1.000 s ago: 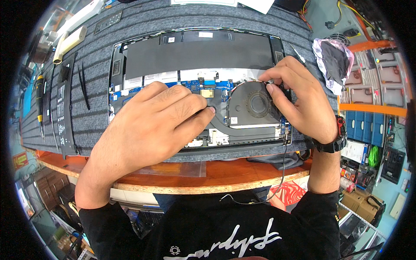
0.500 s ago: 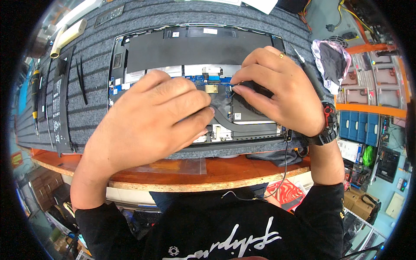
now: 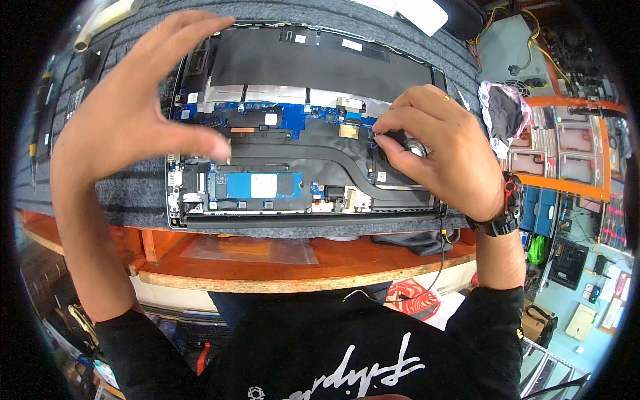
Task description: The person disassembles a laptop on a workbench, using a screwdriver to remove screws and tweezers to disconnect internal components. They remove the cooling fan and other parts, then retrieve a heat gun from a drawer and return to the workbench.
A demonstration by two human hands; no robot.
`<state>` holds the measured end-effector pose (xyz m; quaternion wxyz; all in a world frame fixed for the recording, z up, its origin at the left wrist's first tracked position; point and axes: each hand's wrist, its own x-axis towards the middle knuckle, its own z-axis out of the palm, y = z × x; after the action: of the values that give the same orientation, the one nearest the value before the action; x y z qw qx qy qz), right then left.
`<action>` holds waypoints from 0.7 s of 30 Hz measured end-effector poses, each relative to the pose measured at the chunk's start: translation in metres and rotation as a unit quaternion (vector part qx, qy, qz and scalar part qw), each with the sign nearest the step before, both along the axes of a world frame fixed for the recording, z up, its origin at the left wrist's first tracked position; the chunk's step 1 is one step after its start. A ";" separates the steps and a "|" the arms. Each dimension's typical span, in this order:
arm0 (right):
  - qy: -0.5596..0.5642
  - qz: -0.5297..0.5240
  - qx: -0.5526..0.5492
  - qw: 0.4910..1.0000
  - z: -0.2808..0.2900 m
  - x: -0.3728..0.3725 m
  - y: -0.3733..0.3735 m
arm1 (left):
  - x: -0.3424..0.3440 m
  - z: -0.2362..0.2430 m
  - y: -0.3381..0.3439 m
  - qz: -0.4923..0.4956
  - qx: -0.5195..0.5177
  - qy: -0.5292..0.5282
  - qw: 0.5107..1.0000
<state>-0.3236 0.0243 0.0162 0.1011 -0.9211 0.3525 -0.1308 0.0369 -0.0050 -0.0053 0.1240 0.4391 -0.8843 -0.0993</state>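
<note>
An opened laptop body (image 3: 280, 57) lies on the ribbed grey mat, its dark sheet, blue circuit board (image 3: 293, 120) and blue storage stick (image 3: 233, 185) exposed. My left hand (image 3: 113, 117) is open at its left side, fingertips by the far corner, thumb stretched over the dark heat pipe. My right hand (image 3: 443, 153) has thumb and forefinger pinched at the inner edge of the round fan (image 3: 393, 175), beside thin wires; what is between the fingertips is too small to name. The hand covers much of the fan.
A yellow-black screwdriver (image 3: 42, 103) and loose dark parts lie left; a cream tubular object (image 3: 100, 30) sits behind. White papers (image 3: 417, 13) lie at the back. A crumpled cloth (image 3: 503, 113) and orange shelving with plastic boxes (image 3: 563, 147) are right. A plastic bag (image 3: 247, 250) rests on the wooden ledge.
My left hand has lifted, spread and moved to the upper left, uncovering the board. My right hand moved inward from the fan's top right to its left edge, then stayed pinched there.
</note>
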 end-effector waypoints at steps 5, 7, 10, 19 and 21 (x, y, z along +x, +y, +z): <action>0.005 -0.011 0.011 1.000 0.000 -0.001 0.001 | -0.002 0.007 0.017 0.026 0.048 -0.032 0.998; 0.006 -0.011 0.011 1.000 0.002 -0.004 -0.002 | -0.001 0.021 0.016 0.010 0.032 -0.035 0.999; -0.027 -0.018 0.036 0.999 0.005 -0.013 -0.010 | 0.008 0.022 0.012 0.002 -0.013 -0.026 1.000; 0.024 0.019 0.032 0.999 0.011 -0.009 -0.008 | 0.016 0.021 0.011 0.035 -0.032 -0.102 0.994; 0.012 0.025 0.022 0.999 0.009 -0.007 -0.009 | 0.018 0.022 0.013 0.041 -0.034 -0.110 0.992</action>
<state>-0.3311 0.0158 0.0247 0.1204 -0.9288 0.3331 -0.1089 0.0546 0.0079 0.0167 0.0445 0.4789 -0.8766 -0.0149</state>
